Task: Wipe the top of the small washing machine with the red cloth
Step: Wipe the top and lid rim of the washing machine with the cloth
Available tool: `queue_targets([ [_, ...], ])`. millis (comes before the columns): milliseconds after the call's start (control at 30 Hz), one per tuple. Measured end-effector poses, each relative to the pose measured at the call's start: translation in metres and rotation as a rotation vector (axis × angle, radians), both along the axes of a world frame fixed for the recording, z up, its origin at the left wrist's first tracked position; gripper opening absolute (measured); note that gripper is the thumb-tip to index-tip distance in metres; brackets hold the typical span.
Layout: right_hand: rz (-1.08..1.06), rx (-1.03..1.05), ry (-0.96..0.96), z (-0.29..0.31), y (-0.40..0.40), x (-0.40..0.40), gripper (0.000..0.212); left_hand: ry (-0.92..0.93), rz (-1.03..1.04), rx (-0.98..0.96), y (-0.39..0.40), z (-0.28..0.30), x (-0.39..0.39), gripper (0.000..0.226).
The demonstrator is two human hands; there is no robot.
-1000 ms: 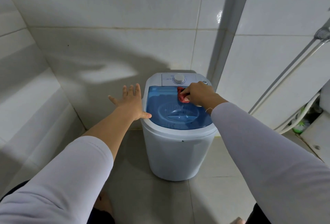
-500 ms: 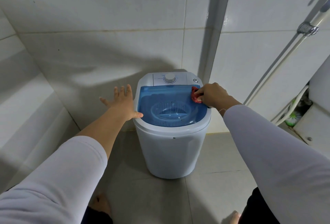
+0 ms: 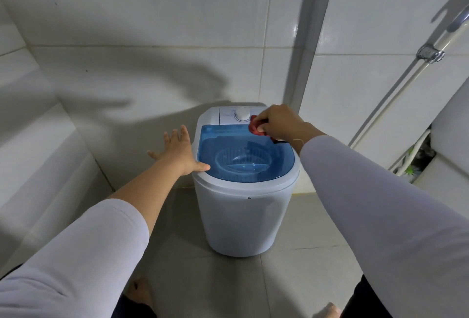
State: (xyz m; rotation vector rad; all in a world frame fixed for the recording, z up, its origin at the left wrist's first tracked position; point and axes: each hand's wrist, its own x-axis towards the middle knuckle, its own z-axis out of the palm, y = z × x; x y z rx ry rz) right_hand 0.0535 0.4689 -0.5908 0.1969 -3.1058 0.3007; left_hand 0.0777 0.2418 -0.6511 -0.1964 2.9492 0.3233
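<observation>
The small washing machine stands on a grey tiled floor in the corner of a room with glossy white wall tiles. Its body is white and round, and its top is a transparent blue lid through which a ribbed basket shows. Behind the lid there is a white control panel with a round white dial. The right hand is closed around the red cloth, its fingers curled over it, and it presses the cloth on the far right corner of the top, where the blue lid meets the white panel. The dial is just to the left of this hand, very near to the cloth. A small dark edge of the cloth comes out under the wrist side of the hand. The left hand is open with the fingers spread, and it lies against the left rim of the machine, with the thumb resting on the white edge beside the lid. Both arms wear pale long sleeves; the left sleeve is pushed up the forearm. To the right of the right hand, well apart, a pale pipe with a metal bracket runs diagonally along the wall. Large soft shadows of the arms fall on the tiles beyond the left hand. Bare toes appear at the bottom edge, below the left arm.
</observation>
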Motion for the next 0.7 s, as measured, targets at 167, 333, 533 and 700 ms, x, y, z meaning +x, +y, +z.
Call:
queue_targets([
  [167,0.164,0.054,-0.033,-0.010,-0.062,-0.005,0.040,-0.007,-0.029,0.039,0.001,-0.004,0.002,0.126],
  [333,0.278,0.187,-0.063,-0.030,-0.096,-0.008,0.043,-0.025,-0.023,0.025,-0.001,-0.003,0.001,0.127],
  [533,0.257,0.305,-0.030,-0.047,-0.100,-0.013,0.041,-0.037,-0.021,0.028,-0.001,-0.004,0.001,0.127],
  [700,0.213,0.292,-0.028,-0.048,-0.091,-0.014,0.039,-0.023,-0.024,0.017,-0.001,-0.006,0.001,0.127],
])
